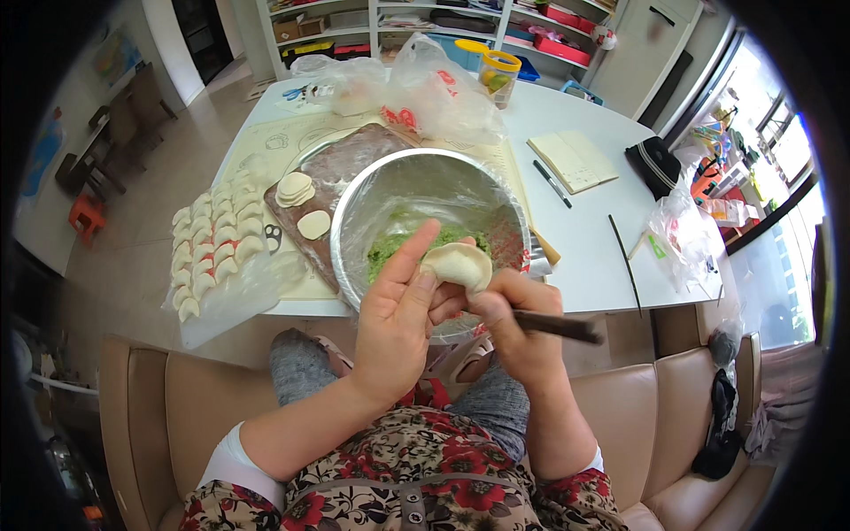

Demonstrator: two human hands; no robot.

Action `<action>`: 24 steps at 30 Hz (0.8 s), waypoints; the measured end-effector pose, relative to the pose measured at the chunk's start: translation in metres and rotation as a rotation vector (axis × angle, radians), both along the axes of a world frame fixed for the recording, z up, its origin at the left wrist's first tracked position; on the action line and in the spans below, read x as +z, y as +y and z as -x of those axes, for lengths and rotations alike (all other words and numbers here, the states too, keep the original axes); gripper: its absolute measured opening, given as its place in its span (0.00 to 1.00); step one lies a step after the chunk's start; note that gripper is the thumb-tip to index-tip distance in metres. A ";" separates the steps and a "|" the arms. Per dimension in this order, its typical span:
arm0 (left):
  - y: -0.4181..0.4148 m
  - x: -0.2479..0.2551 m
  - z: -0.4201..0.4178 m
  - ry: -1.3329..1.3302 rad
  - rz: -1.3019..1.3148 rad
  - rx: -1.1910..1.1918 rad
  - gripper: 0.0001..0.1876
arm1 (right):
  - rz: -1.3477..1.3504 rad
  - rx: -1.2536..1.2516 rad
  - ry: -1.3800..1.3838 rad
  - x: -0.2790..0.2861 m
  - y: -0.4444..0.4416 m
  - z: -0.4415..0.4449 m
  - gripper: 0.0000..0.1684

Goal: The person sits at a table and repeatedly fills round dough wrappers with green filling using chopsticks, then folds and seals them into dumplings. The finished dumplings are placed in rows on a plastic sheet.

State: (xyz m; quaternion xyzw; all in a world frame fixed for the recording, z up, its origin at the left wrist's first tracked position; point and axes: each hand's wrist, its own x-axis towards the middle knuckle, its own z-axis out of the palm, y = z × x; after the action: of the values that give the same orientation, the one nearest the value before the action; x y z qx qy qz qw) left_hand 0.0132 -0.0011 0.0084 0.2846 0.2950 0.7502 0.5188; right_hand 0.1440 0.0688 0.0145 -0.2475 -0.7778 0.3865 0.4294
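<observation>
A folded dumpling (458,264) is held over the steel mixing bowl (344,219). My left hand (402,299) supports its left end between thumb and fingers, the index finger stretched out. At its right end, my right hand (524,318) pinches the dough edge. That same hand grips a utensil with a dark handle (561,326), whose other end is hidden. Green minced filling (385,251) lies in the bowl, which is lined with clear plastic film. Left of it, stacked dough wrappers (295,188) and a single wrapper (314,225) rest on a floured brown board (358,156).
Rows of finished dumplings (216,232) lie on plastic at the table's left. Plastic bags (438,86) and a yellow-lidded jar (499,73) stand behind the bowl. On the right are an open notebook (572,161), a pen (552,184) and a thin dark stick (624,262).
</observation>
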 end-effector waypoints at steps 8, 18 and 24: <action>-0.010 0.007 0.008 0.153 0.104 -0.077 0.23 | 0.144 -0.018 -0.006 0.003 0.003 -0.001 0.24; -0.015 0.006 0.014 0.207 0.117 -0.140 0.24 | 0.068 -0.083 -0.189 0.014 0.001 0.002 0.18; -0.020 0.016 0.022 0.448 0.180 -0.206 0.24 | 0.106 0.013 -0.175 0.011 0.005 0.001 0.17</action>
State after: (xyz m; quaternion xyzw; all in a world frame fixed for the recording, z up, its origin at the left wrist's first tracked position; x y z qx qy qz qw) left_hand -0.0089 -0.0208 0.0239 0.4249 0.4376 0.5824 0.5374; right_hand 0.1428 0.0742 0.0255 -0.2976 -0.7924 0.4065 0.3438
